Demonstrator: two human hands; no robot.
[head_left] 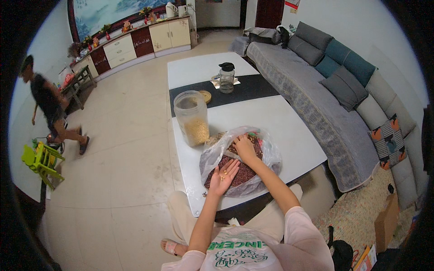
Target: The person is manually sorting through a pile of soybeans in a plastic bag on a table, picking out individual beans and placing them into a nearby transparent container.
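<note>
My left hand (pixel 219 184) is turned palm up over the near left part of a clear plastic bag (pixel 271 158). A few pale yellow beans (pixel 224 173) lie in its palm. Small dark red beans (pixel 244 175) fill much of the bag. My right hand (pixel 244 148) reaches into its far side, with bent fingers pressed down among mixed brown and reddish beans; whatever the fingertips hold is hidden. Left of the bag stands a large clear jar (pixel 186 106) without its lid, partly filled with pale yellow beans (pixel 195 130).
The white table (pixel 289 131) has a black band across it, bearing a lidded glass bottle (pixel 226 80) and a round lid (pixel 205 96). A grey sofa (pixel 312 113) runs along the right. At the left a person (pixel 45 97) walks near a green chair (pixel 43 160).
</note>
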